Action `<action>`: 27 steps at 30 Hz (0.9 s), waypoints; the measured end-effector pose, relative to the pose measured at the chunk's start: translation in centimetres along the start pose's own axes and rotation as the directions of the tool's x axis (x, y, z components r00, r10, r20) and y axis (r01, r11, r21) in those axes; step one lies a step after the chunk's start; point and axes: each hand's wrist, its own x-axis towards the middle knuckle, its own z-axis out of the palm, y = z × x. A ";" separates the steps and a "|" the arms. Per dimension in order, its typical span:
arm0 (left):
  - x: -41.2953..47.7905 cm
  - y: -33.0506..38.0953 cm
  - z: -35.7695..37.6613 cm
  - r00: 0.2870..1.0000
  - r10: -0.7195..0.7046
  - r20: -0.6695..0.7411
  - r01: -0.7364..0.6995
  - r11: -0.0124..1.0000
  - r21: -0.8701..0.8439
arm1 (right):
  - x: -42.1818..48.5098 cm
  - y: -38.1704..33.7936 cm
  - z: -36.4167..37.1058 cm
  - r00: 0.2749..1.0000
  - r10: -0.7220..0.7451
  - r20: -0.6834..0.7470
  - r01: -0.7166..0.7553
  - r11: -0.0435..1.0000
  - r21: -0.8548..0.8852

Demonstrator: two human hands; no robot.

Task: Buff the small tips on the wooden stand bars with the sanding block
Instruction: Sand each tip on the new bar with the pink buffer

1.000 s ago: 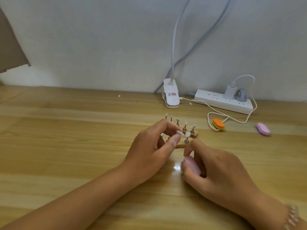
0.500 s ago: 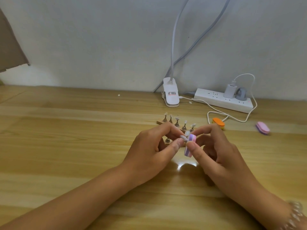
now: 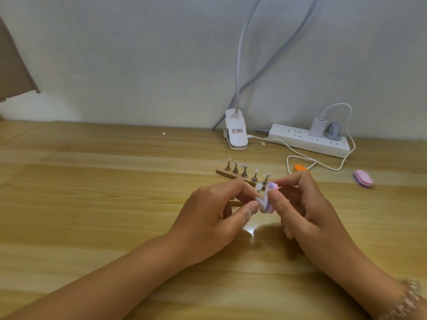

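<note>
Our hands meet just in front of the wooden stand bar point(image 3: 223, 172) on the desk point(image 3: 92, 204); the left hand point(image 3: 219, 211) pinches a small tip point(image 3: 258, 200); the right hand point(image 3: 307, 209) clamps the sanding block point(image 3: 269, 199) against it; we should stroke lightly, bracing the tip firmly.

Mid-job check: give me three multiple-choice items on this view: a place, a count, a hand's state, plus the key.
1. Where does the spare pink oval sanding block lie? A) on the wooden table, far right; B) on the power strip; C) against the wall.
2. How many small white tips stand on the far wooden stand bar? A) three; B) five; C) eight.
3. What does the right hand do? A) lies flat; B) pinches the purple-and-pink sanding block; C) pulls a cable.
Key: 1A, it sits at far right; 2B, five show in a row; 3B, thumb and fingers clamp it.
</note>
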 end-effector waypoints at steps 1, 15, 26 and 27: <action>0.0 0.0 0.1 1.000 0.000 0.006 0.000 1.000 0.002 | 0.0 0.0 0.0 1.000 -0.004 0.007 0.004 1.000 -0.009; 0.1 0.2 -0.2 0.996 -0.023 -0.087 0.028 0.998 0.056 | -0.3 -0.4 0.3 0.995 -0.004 0.103 0.005 1.000 -0.011; 0.1 0.1 -0.2 0.999 -0.018 -0.041 0.020 0.999 0.039 | 0.0 -0.5 0.2 0.999 0.048 0.011 -0.048 0.999 0.011; 0.1 0.1 -0.1 0.999 -0.016 -0.029 0.018 0.999 0.048 | 0.0 -0.5 0.1 0.998 0.060 -0.019 -0.060 0.998 0.015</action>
